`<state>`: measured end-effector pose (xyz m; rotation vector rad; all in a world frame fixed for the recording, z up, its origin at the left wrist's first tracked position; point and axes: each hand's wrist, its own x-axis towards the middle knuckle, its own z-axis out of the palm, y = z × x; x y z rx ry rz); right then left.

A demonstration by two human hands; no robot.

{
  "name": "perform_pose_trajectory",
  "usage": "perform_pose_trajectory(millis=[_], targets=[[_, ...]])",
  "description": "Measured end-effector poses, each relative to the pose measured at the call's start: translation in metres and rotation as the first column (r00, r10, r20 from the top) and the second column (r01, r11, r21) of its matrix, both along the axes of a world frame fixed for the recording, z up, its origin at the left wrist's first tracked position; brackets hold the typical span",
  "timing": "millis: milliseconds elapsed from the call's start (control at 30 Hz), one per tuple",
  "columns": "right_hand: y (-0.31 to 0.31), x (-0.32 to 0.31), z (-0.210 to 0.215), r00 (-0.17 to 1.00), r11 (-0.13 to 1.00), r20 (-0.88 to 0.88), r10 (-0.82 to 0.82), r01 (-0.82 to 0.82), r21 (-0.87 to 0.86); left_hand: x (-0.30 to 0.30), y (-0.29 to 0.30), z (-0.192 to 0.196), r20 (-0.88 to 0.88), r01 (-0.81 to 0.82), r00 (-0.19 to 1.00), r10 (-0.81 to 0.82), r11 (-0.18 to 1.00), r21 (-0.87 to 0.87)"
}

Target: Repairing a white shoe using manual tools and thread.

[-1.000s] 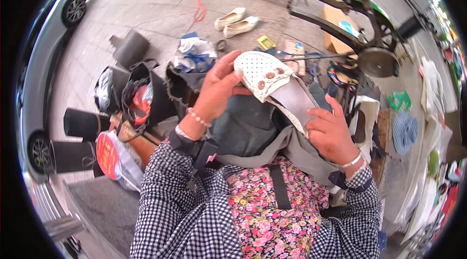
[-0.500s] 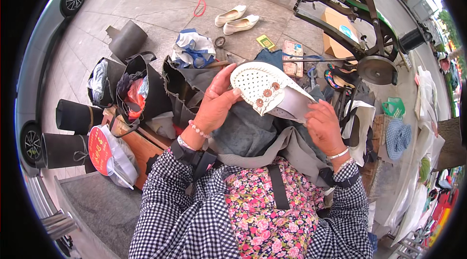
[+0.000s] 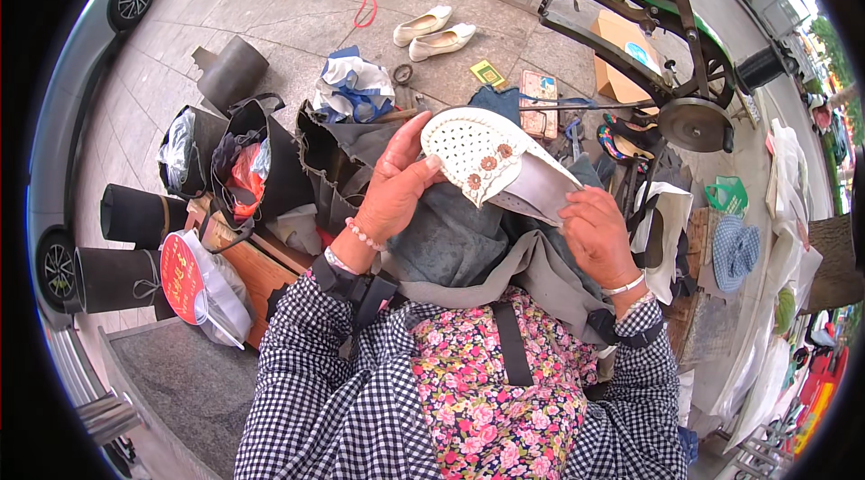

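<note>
Between my two hands, above my lap, is a white shoe (image 3: 461,142) with a perforated toe, a braided edge and small brown flower ornaments. My left hand (image 3: 401,182) is closed on its toe end, thumb on the upper. On the other side my right hand (image 3: 595,232) grips the heel end, fingers bent around the rim. The pale insole shows in the shoe's opening; its sole is hidden. Under it a dark grey cloth (image 3: 446,237) covers my lap, over a floral apron (image 3: 496,381).
A hand-cranked sewing machine (image 3: 667,56) stands at the far right. Beyond my lap, a pair of cream shoes (image 3: 432,33) rests on the paving. Dark bags and tubes (image 3: 257,155) crowd the left, near a wooden box (image 3: 248,277). To the right lies a blue checked cloth (image 3: 736,253).
Both hands keep hold of the white shoe, which has shifted very slightly left in the picture. The surroundings have shifted slightly too.
</note>
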<state>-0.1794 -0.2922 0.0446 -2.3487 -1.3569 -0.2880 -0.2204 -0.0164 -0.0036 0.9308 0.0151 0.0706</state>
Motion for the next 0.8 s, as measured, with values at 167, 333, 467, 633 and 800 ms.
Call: perform_pose_trajectory(millis=[167, 333, 467, 633, 800], targets=[[0.0, -0.002, 0.0, 0.983, 0.997, -0.181, -0.004, 0.017, 0.072, 0.0, -0.003, -0.001, 0.003, 0.001, 1.0, -0.001, 0.998, 0.055], [0.0, 0.003, 0.004, 0.916, 0.952, -0.375, -0.14, 0.228, 0.202, 0.001, -0.003, -0.001, 0.024, 0.005, 1.0, -0.007, 0.997, 0.082], [0.021, 0.022, 0.006, 0.902, 0.938, -0.396, -0.173, 0.274, 0.214, 0.009, -0.003, 0.002, -0.015, 0.039, 0.999, -0.038, 0.992, 0.121], [0.039, 0.05, -0.013, 0.938, 0.98, -0.296, -0.179, 0.196, 0.027, 0.03, -0.007, 0.019, -0.031, 0.11, 0.994, -0.106, 0.967, 0.228], [0.02, 0.06, 0.004, 0.68, 0.911, -0.703, -0.206, 0.396, 0.116, 0.056, -0.031, 0.037, -0.047, 0.163, 0.987, -0.156, 0.961, 0.222]])
